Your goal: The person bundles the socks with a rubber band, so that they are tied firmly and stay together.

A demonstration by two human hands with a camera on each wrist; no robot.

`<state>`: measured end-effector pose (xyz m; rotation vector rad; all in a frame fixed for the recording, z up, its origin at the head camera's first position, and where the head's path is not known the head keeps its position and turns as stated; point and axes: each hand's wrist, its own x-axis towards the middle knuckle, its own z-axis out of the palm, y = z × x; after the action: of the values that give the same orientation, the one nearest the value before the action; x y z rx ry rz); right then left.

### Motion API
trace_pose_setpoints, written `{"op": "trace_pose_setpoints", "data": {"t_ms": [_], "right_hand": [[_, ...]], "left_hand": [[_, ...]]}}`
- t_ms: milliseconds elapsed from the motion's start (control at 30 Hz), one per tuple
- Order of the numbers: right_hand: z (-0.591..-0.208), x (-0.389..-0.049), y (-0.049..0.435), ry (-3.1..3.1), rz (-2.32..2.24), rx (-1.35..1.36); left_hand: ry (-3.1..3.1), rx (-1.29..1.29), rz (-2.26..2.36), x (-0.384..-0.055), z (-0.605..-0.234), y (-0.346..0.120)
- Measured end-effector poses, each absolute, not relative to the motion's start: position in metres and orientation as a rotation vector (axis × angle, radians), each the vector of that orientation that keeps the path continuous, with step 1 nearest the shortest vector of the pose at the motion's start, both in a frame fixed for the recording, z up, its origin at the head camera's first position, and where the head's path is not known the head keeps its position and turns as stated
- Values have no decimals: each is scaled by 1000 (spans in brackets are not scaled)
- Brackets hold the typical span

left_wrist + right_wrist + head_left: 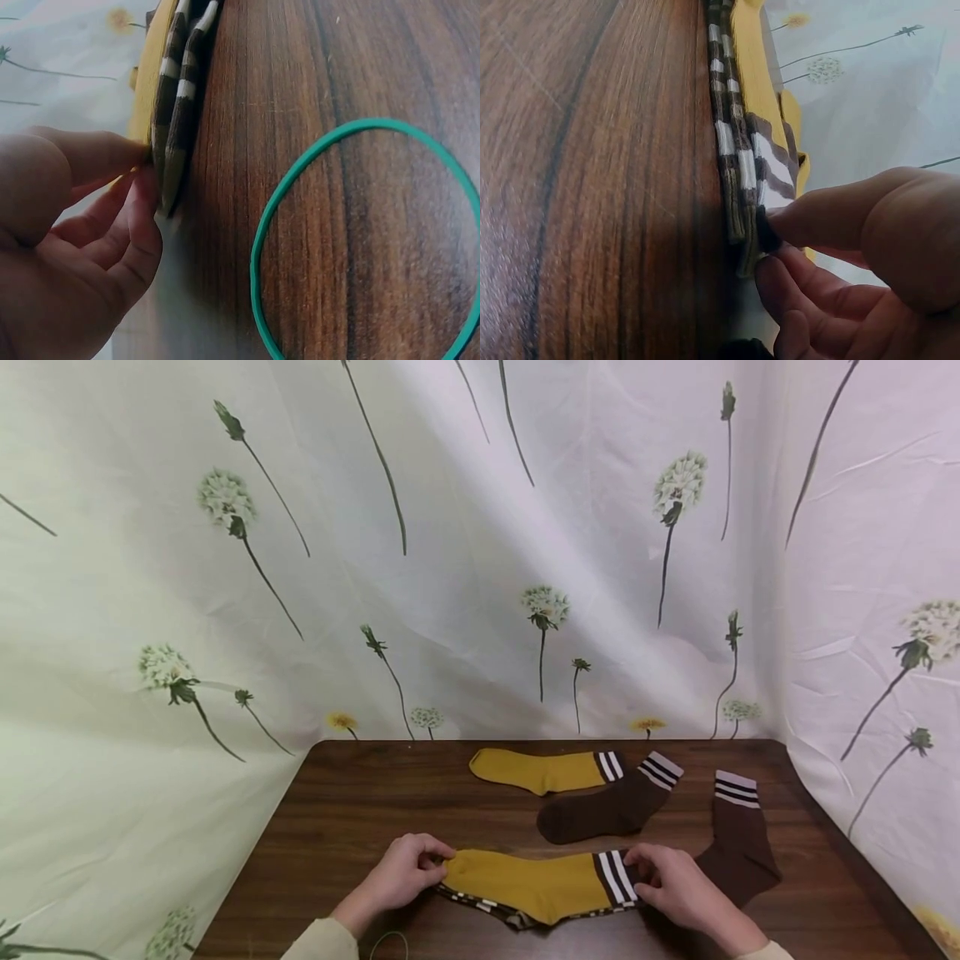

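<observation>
Head view: a mustard sock [517, 877] lies near the front edge of the dark wooden counter [360, 810], stretched sideways on top of 2 patterned layers [724, 139] in brown, white and olive, whose edges show beneath it. The left hand [401, 872] is nearly closed, thumb and fingertips pinching the toe end; whether it has the layers below too, I cannot tell. The right hand [678, 885] is likewise nearly closed, thumb and finger pinching the dark cuff just past its 2 white stripes and covering the very end of it.

Around this, 3 more socks lie flat. Farthest back is another mustard one, the back sock [536, 771], its striped cuff to the right. Between it and the front stack lies a brown sock [600, 810], slanted, with its grey, black-striped cuff near the back sock's. A 2nd brown one, the right-hand sock [738, 835], lies beyond the right hand, which with its wrist hides part of the foot. By the left wrist, a thin green ring [375, 124] rests on bare wood, apart from the stack. White cloth [465, 635] printed with dandelions hangs behind the counter and along both sides.
</observation>
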<state>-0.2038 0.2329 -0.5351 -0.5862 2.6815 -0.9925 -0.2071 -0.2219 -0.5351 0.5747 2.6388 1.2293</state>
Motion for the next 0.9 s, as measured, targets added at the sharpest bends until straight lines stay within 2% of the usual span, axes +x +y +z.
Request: {"op": "trace_pose_setpoints", "data": {"t_ms": [233, 567, 900], "right_hand": [[-536, -208, 235, 2669, -969, -613], [-529, -220, 240, 2621, -897, -810], [-522, -240, 239, 2724, -921, -799]], "left_hand": [[2635, 583, 1240, -210, -537, -223], [2650, 565, 1165, -221, -522, -221], [2694, 465, 1218, -234, -515, -209]]}}
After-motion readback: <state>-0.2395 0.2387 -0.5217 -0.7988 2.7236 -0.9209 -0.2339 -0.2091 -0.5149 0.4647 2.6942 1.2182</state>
